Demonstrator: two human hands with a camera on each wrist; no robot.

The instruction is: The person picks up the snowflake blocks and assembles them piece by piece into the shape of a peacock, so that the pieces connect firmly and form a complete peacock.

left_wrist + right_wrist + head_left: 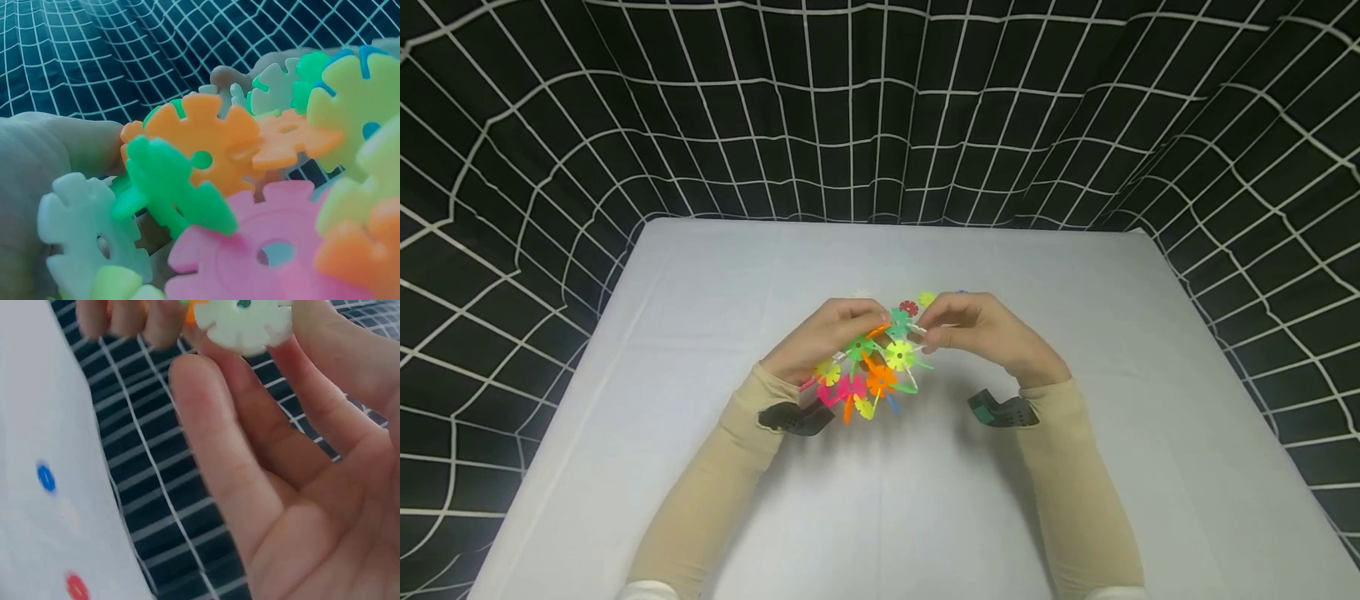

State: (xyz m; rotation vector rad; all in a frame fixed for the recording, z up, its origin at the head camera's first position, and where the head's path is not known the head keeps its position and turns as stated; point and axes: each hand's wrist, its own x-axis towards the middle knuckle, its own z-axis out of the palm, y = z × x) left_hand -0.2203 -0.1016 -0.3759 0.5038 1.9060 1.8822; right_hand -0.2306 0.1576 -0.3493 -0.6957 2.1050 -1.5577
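Between both hands, above the white table, is a cluster of interlocking flower-shaped plastic discs (882,381) in orange, pink, green, yellow and white. My left hand (833,335) grips it from the left; in the left wrist view its thumb side lies against an orange disc (194,144) and a green disc (169,181). On the cluster's right side, my right hand (981,329) pinches a white notched disc (244,328) between thumb and fingers. The left fingertips (164,325) show close beside that disc in the right wrist view. Part of the cluster is hidden behind the left hand.
Loose discs lie on the table (880,517) beyond the hands: a red disc (908,307), a yellow disc (927,298) and a blue disc (962,292). A black curtain with a white grid (850,108) surrounds the table's back and sides.
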